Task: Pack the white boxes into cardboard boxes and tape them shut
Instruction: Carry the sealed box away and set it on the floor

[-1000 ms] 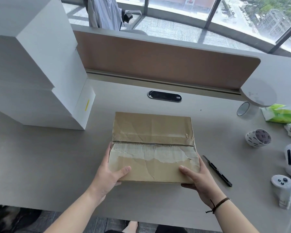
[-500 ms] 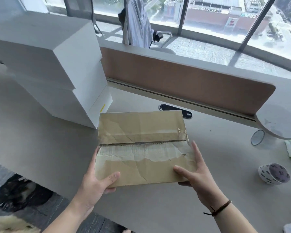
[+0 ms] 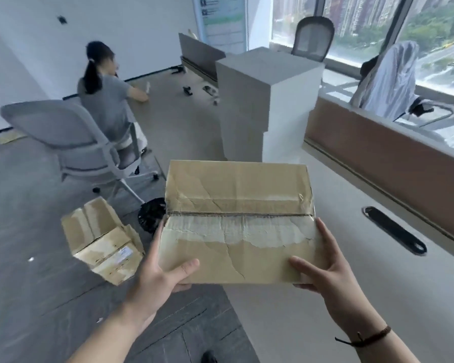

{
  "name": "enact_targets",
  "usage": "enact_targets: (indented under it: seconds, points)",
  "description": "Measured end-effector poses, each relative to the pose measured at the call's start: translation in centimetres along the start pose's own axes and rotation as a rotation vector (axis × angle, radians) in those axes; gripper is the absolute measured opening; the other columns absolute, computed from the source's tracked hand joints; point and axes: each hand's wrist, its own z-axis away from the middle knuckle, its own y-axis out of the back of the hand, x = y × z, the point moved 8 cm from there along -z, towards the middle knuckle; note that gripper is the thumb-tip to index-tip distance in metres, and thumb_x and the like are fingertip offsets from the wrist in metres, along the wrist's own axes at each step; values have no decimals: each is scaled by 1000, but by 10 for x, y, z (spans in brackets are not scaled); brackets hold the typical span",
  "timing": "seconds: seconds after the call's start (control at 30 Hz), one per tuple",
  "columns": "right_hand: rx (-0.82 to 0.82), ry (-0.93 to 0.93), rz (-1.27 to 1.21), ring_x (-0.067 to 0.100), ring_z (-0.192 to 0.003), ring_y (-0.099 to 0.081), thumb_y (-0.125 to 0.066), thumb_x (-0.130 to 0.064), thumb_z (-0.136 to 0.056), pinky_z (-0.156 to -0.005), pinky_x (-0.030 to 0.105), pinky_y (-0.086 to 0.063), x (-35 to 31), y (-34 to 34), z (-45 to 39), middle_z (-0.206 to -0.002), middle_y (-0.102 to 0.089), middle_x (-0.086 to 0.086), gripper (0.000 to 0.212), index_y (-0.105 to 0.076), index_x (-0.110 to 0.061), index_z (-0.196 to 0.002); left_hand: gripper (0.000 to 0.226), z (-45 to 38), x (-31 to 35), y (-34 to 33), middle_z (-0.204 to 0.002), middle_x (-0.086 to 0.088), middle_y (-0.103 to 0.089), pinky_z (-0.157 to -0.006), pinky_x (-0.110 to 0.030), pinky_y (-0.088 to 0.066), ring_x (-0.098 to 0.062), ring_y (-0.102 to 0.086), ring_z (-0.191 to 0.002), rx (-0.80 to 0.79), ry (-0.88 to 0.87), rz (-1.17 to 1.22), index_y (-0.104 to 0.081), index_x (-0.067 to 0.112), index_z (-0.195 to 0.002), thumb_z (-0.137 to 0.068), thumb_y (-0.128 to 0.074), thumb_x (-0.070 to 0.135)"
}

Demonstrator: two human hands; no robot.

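I hold a closed cardboard box [image 3: 239, 221] in the air over the desk's left end, its flaps taped along the middle seam and its near flap torn pale. My left hand [image 3: 163, 273] grips its left side, thumb on top. At the right side my right hand [image 3: 323, 268] holds it the same way, thumb across the top near the corner. A tall stack of white boxes [image 3: 268, 100] stands on the desk behind it. Two more taped cardboard boxes [image 3: 102, 239] lie on the floor to the left.
The pale desk [image 3: 351, 284] runs along the right with a brown divider panel [image 3: 393, 163] and a black cable slot [image 3: 393, 231]. A person sits on a grey office chair [image 3: 71, 142] at the left. A black waste basket [image 3: 152, 217] stands by the desk's end.
The cardboard box has been lifted off the desk and carried left, and my view has swung left with it toward the floor. Both hands keep the same grip.
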Motion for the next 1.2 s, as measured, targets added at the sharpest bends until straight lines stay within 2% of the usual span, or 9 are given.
enact_targets:
  seconds: [0.07,0.13,0.3,0.43,0.57,0.7,0.93,1.03,1.2]
  points:
    - [-79,-13,36,17,-110,-70,-86,-22,-68,-85,57,-60,1,-32,0,-126,-63,-30,90,-45,-63,-137,94,19,3,31,-133,37,-50,-77,-49,-63,-16,-69,-111,79,-7,11,-41,76,-127,-67,-88,21]
    - [-163,-24,55,19,-111,-70,-86,-25,-65,-84,58,-60,2,-66,3,-128,-64,-27,92,-44,-62,-138,94,40,3,62,-134,41,-44,-77,-50,-63,-18,-67,-114,160,-3,20,-40,77,-126,-69,-89,21]
    - [-319,-52,101,23,-109,-71,-85,-18,-68,-83,60,-59,11,-148,16,-126,-66,-25,91,-46,-61,-138,99,94,-14,138,-148,24,-37,-78,-52,-62,-16,-71,-107,317,31,48,-34,71,-138,-74,-89,20]
    - [-430,-79,140,25,-107,-72,-86,-15,-68,-82,57,-61,26,-219,38,-126,-66,-21,93,-47,-59,-139,88,143,-27,199,-117,45,-51,-80,-52,-62,-11,-70,-106,432,24,111,-39,76,-121,-76,-86,17]
    - [-499,-110,171,25,-109,-70,-84,-9,-74,-82,58,-60,50,-296,74,-130,-60,-19,91,-45,-59,-139,92,194,-45,273,-138,22,-52,-75,-50,-63,-15,-68,-110,551,28,125,-36,71,-133,-76,-86,19]
    - [-566,-152,212,30,-107,-71,-85,-10,-74,-79,59,-61,78,-369,116,-134,-58,-12,89,-47,-60,-137,89,243,-60,348,-143,20,-49,-73,-47,-63,-15,-63,-117,606,47,157,-38,72,-131,-79,-85,18]
    - [-656,-177,230,30,-105,-72,-86,-11,-74,-81,61,-60,106,-496,173,-133,-58,-12,89,-47,-60,-137,88,297,-66,471,-130,34,-48,-73,-49,-63,-12,-62,-113,678,57,179,-39,68,-134,-80,-83,15]
    - [-683,-195,240,29,-102,-73,-86,-11,-73,-82,61,-59,111,-547,182,-134,-59,-13,90,-47,-60,-137,86,300,-64,521,-130,35,-45,-73,-53,-62,-12,-60,-114,697,70,203,-40,69,-133,-81,-82,16]
    - [-724,-205,262,31,-102,-73,-90,-21,-59,-79,63,-59,116,-636,159,-133,-61,-10,97,-48,-62,-135,90,268,-58,597,-141,24,-43,-72,-52,-63,-15,-60,-117,722,93,201,-36,63,-142,-80,-82,18]
